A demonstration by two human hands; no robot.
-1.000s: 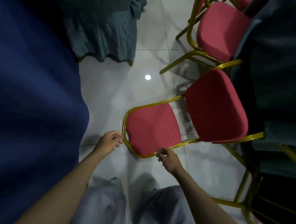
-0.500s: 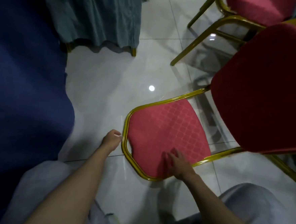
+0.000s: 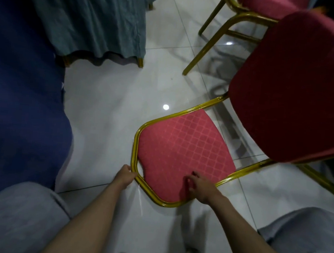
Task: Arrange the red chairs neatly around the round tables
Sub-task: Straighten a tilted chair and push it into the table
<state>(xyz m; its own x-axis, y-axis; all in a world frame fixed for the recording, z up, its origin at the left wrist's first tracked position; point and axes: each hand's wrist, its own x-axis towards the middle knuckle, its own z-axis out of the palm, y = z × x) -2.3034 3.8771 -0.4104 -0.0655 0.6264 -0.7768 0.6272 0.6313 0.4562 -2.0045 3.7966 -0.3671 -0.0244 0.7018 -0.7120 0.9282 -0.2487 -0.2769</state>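
A red chair with a gold metal frame stands in front of me, its padded backrest (image 3: 182, 153) nearest and its dark red seat (image 3: 295, 86) at the right. My left hand (image 3: 125, 175) grips the gold frame at the backrest's left corner. My right hand (image 3: 201, 188) curls over the backrest's near edge, fingers on the red padding. A second red chair (image 3: 269, 3) stands behind it at the top right, only its seat edge and gold legs showing.
A blue tablecloth (image 3: 22, 96) hangs down the left side. A chair in a grey-green cover (image 3: 94, 22) stands at the top left. Glossy white floor tiles (image 3: 108, 106) lie between them. My knees in grey trousers fill the bottom corners.
The view has dropped closer to the chair. My right hand moved from the frame's edge onto the backrest padding. My left hand closed on the frame's corner.
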